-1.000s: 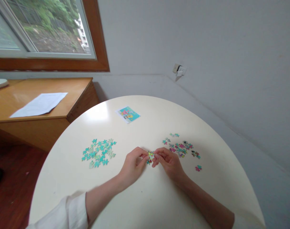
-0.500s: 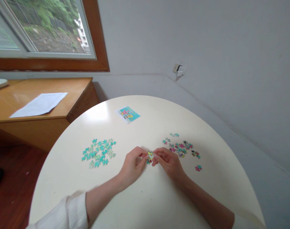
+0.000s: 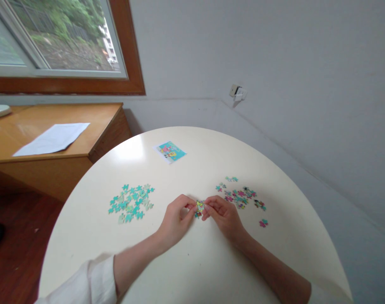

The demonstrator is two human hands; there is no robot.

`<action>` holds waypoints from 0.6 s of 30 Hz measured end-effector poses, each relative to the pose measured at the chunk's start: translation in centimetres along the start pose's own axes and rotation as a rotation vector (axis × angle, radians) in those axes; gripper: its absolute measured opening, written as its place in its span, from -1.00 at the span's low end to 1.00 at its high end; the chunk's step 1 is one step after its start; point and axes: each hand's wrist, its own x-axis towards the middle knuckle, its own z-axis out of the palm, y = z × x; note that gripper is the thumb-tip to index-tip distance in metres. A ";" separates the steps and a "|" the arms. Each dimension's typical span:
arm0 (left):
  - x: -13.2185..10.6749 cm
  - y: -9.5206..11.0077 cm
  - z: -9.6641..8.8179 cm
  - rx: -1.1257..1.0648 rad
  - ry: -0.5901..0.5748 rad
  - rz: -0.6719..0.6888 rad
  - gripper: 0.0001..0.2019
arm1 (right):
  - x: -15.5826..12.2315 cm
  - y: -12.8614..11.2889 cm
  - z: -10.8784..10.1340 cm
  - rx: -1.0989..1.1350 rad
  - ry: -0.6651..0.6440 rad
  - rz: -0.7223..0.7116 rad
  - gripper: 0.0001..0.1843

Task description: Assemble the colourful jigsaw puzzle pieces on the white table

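Observation:
Close together over the white round table point(image 3: 186, 261), my left hand point(image 3: 179, 214) and my right hand point(image 3: 223, 213) pinch yellow-and-green jigsaw pieces point(image 3: 200, 206) between thumbs and fingertips. The fingers cover part of these pieces, so I cannot tell how many there are or how they are joined. Just right of my right hand lies a scattered group of pink, teal and multicoloured jigsaw pieces point(image 3: 241, 197). A wider pile of teal and pale green pieces point(image 3: 133, 202) is spread out left of my left hand.
A small picture card point(image 3: 170, 152) with a cartoon scene lies toward the table's far side. One pink-and-teal cluster point(image 3: 263, 223) sits apart at the right. A wooden desk point(image 3: 106, 122) with a white paper point(image 3: 55, 138) stands at the left, below a window point(image 3: 68, 38).

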 end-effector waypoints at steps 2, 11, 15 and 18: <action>0.0 0.0 0.0 -0.004 0.008 0.003 -0.89 | 0.0 0.1 0.0 0.003 -0.004 -0.007 -0.68; 0.0 0.1 0.0 -0.009 0.008 -0.008 -0.90 | 0.0 0.1 -0.1 -0.003 -0.006 -0.016 -0.70; 0.0 0.1 0.0 -0.006 -0.002 -0.019 -0.89 | 0.0 0.1 -0.1 -0.003 -0.012 -0.016 -0.71; 0.0 0.1 0.0 -0.002 -0.004 -0.021 -0.89 | 0.0 0.1 0.0 -0.011 -0.013 -0.016 -0.71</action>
